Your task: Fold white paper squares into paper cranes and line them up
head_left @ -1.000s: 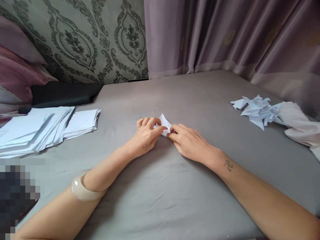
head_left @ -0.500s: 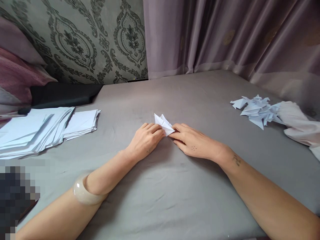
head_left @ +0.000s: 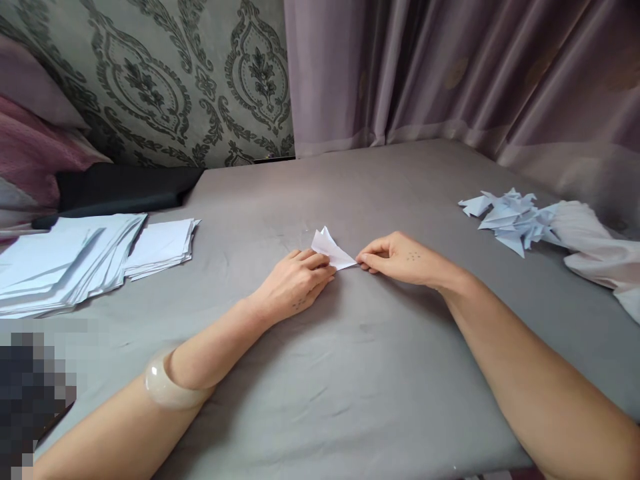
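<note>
A small white folded paper (head_left: pixel 334 252) with pointed corners sits on the grey sheet, between my two hands. My left hand (head_left: pixel 296 280) grips its left side, the fingers curled over the paper's near edge. At the paper's right-hand tip, my right hand (head_left: pixel 395 259) pinches the point between thumb and fingers. The fingers of my left hand cover part of the folds. A pale bangle (head_left: pixel 175 387) circles my left forearm.
To the left lie a large stack of white paper (head_left: pixel 65 260) and a smaller stack of cut sheets (head_left: pixel 163 247). Folded paper pieces (head_left: pixel 515 217) are heaped at the right, beside a pale cloth (head_left: pixel 595 247). A black folded item (head_left: pixel 130 187) rests at the back left.
My right hand has shifted slightly right and turned, its fingers now pinching the paper's tip. The paper looks flatter, its right point drawn out. My left hand has barely moved.
</note>
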Demonstrator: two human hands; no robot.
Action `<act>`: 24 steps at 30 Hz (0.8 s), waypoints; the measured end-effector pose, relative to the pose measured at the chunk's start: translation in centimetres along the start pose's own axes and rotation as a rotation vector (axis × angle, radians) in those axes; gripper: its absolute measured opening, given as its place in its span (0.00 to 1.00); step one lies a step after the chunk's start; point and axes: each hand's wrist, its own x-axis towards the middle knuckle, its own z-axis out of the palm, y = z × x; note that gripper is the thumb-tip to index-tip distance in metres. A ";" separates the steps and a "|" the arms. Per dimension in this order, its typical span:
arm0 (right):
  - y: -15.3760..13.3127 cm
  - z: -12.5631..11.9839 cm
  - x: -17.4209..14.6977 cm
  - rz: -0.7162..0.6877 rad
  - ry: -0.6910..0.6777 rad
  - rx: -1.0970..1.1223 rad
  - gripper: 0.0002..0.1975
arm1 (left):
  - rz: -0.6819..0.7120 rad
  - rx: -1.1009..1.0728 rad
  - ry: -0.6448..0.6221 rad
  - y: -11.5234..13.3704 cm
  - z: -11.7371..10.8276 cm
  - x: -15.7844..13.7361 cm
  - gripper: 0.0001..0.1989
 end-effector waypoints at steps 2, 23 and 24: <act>0.4 0.0 0.3 0.066 -0.034 0.053 0.09 | -0.001 -0.007 -0.027 0.0 -0.1 0.0 0.17; 0.4 1.0 0.4 0.009 0.017 -0.029 0.07 | -0.054 -0.037 -0.033 0.4 0.2 0.4 0.18; 0.3 1.2 0.4 0.012 0.043 -0.088 0.07 | -0.068 -0.038 -0.023 0.4 0.2 0.4 0.18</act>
